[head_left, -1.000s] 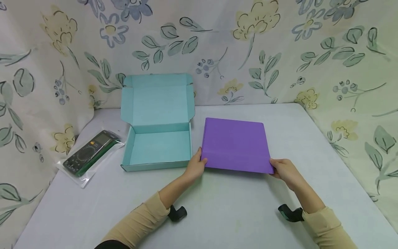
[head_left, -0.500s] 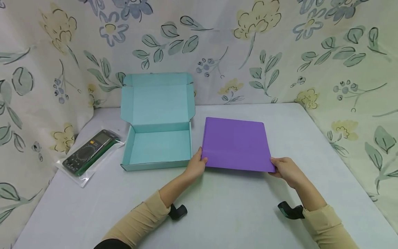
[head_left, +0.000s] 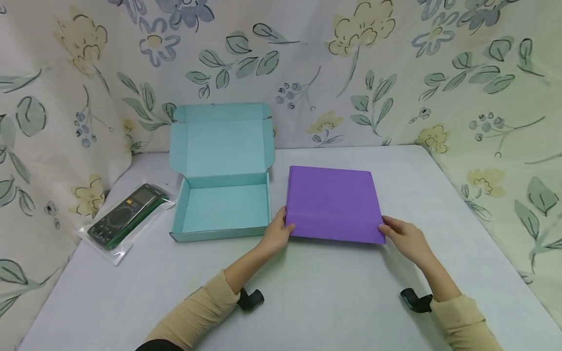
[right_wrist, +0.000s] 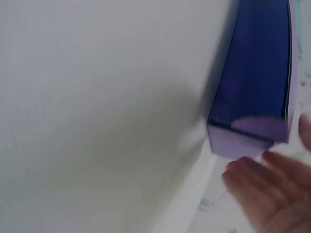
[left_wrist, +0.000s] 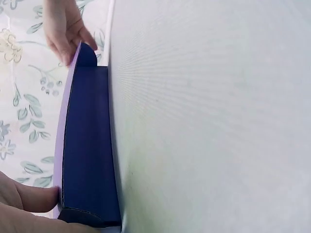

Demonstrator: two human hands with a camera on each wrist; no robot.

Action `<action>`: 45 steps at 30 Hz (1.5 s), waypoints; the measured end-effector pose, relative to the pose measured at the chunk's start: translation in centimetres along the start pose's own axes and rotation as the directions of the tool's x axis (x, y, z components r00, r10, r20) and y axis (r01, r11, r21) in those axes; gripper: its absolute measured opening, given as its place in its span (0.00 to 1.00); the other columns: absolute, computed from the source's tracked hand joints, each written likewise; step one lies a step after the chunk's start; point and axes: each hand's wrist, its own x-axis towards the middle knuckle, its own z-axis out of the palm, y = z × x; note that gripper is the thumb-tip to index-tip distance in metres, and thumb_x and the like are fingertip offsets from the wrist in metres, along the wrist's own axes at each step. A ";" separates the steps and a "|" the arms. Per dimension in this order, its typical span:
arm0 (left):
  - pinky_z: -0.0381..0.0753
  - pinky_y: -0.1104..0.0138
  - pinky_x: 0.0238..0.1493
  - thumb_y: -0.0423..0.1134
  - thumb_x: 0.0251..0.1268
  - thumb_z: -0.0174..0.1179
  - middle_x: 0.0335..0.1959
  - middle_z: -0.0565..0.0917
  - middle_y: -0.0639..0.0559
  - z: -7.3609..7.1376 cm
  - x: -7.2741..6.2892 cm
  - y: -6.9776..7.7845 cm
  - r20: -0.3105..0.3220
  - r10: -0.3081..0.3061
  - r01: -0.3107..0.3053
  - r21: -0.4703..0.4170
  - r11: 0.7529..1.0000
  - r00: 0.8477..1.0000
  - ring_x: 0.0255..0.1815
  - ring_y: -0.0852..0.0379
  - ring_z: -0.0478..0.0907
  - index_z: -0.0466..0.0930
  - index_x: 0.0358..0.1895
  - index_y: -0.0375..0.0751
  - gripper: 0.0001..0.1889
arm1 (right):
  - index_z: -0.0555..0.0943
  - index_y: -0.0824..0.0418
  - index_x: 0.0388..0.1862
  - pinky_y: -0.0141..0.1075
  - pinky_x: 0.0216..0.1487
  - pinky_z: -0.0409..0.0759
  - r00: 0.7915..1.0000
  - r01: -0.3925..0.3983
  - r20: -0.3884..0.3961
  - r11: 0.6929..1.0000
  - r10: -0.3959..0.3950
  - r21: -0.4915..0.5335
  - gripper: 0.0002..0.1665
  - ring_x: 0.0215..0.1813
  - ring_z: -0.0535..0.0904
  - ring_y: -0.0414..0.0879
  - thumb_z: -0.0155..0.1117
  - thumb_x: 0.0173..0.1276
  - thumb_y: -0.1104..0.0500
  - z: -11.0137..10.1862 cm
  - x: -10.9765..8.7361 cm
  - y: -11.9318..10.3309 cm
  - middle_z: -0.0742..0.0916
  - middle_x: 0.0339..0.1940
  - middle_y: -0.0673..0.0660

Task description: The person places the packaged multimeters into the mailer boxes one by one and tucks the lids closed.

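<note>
A purple cardboard box [head_left: 333,204] lies on the table, its lid lowered over it. Wrist views show its front side is still open, with a dark blue inside [left_wrist: 90,145] and a small side flap [left_wrist: 87,56] at the far end. My left hand [head_left: 276,233] grips the box's left front corner, thumb on the lid edge and fingers along the side. At the right front corner is my right hand [head_left: 407,241], its fingers [right_wrist: 257,182] extended beside the box's end wall and its thumb apart from them. Whether those fingertips touch the wall is unclear.
A teal box [head_left: 228,209] with its lid raised stands left of the purple one, close to my left hand. Farther left lies a black and green multimeter [head_left: 127,217] in a clear plastic bag. A flowered cloth [head_left: 307,73] hangs behind the white table [head_left: 316,297].
My right hand has loosened its pinch on the lid's right front corner and shifted slightly, fingers now by the side. The left hand stays at its corner.
</note>
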 end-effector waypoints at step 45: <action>0.47 0.61 0.76 0.36 0.56 0.71 0.77 0.50 0.42 -4.3 5.0 2.6 0.585 0.145 -0.535 0.576 0.618 0.798 0.78 0.49 0.44 0.53 0.75 0.34 0.46 | 0.60 0.70 0.74 0.62 0.70 0.50 0.923 0.322 0.222 0.947 -0.314 0.001 0.56 0.76 0.43 0.67 0.79 0.50 0.58 -0.9 5.4 0.6 0.55 0.77 0.69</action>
